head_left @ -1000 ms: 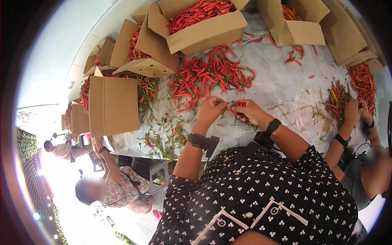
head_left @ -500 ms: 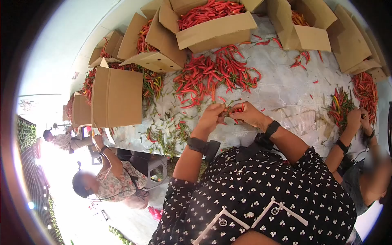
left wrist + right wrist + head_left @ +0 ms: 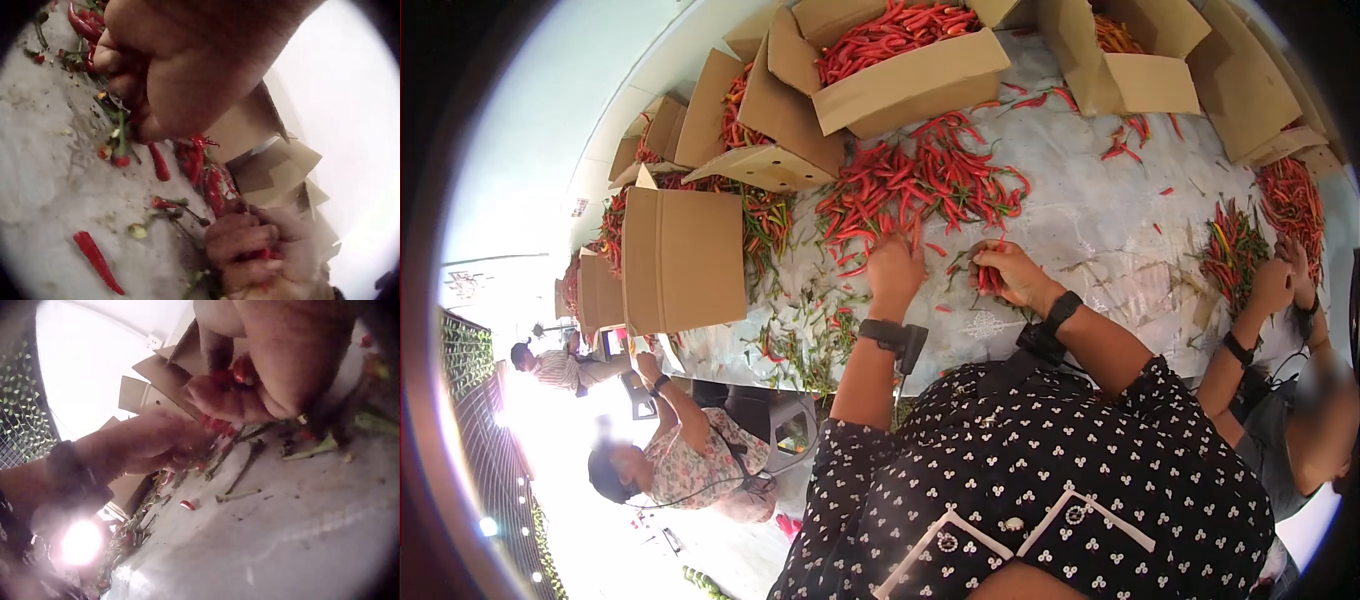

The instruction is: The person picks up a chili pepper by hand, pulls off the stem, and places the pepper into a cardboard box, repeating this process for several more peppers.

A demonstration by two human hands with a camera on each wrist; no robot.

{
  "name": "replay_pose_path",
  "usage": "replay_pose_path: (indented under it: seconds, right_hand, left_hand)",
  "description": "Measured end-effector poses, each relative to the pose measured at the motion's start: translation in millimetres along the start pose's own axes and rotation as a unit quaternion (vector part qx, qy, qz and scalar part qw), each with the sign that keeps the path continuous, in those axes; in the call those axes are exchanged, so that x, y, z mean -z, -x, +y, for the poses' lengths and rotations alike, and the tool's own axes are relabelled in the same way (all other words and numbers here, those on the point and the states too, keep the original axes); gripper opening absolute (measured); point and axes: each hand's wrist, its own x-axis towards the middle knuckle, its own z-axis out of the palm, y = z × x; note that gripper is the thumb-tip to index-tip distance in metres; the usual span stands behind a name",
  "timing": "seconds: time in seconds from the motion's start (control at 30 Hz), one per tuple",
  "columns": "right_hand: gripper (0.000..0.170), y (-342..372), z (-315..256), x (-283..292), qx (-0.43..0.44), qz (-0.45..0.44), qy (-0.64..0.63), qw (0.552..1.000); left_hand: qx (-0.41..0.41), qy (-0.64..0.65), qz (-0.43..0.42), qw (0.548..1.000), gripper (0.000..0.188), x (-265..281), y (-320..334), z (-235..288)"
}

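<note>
My left hand (image 3: 897,270) is at the near edge of a loose pile of red chillies (image 3: 940,180). Its fingers look curled in the left wrist view, beside red chillies (image 3: 86,25) and green stems; whether they grip anything is hidden. To the right, my right hand (image 3: 1018,274) holds several red chillies (image 3: 990,278) in its curled fingers, their tips pointing down. The right wrist view shows a red chilli (image 3: 242,369) between the fingers of that hand (image 3: 281,356). The two hands are apart.
Cardboard boxes of chillies (image 3: 910,90) line the far side, and another box (image 3: 684,260) stands at the left. Green stems (image 3: 800,350) litter the pale sheet (image 3: 1100,220). A person at the right handles chillies (image 3: 1235,250); another person (image 3: 700,450) sits at the left.
My left hand has moved away from my right hand, up and left to the pile. The right hand still holds chillies. The head view has shifted slightly.
</note>
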Motion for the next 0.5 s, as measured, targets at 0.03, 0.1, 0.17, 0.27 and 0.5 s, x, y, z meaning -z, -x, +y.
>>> replay_pose_path:
  seconds: [0.03,0.1,0.17,0.27,0.5]
  right_hand:
    - [0.008,-3,2,1,0.003,-0.008,0.008,1.000]
    - [0.008,-5,3,1,0.006,-0.015,0.015,1.000]
    - [0.009,-1,0,-3,0.034,-0.023,0.060,0.997]
    - [0.011,1,-1,-7,0.038,-0.049,0.088,0.994]
    - [0.008,-3,7,-2,0.050,-0.019,0.120,0.991]
  left_hand:
    - [-0.014,0.036,-0.033,0.999,0.023,-2,1,-1]
    - [-0.028,0.071,-0.067,0.995,0.023,1,7,1]
    - [-0.009,0.261,-0.117,0.958,0.026,8,17,9]
    - [0.024,0.336,-0.226,0.914,0.024,27,29,28]
    - [-0.007,0.261,-0.231,0.937,0.023,18,40,26]
